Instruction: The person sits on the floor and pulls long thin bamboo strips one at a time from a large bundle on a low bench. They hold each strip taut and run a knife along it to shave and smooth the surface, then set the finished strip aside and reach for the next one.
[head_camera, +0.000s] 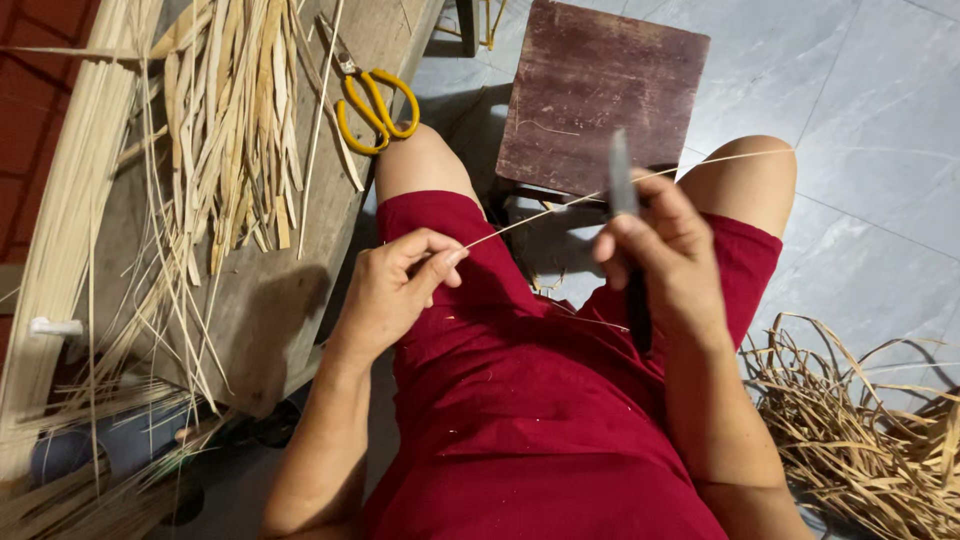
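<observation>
I sit in red shorts, with both hands above my thighs. My left hand (395, 285) pinches one end of a thin pale bamboo sliver (700, 163) between thumb and fingers. The sliver runs up and to the right, past my right knee. My right hand (668, 255) grips a knife (621, 180) with its grey blade pointing upward, and the sliver crosses the blade just above my fingers. The knife's dark handle shows below the hand.
A wooden board (270, 290) on my left carries a heap of bamboo strips (225, 120) and yellow-handled shears (375, 105). A dark red wooden stool (600, 90) stands ahead between my knees. Curled shavings (860, 430) lie on the grey tile floor at right.
</observation>
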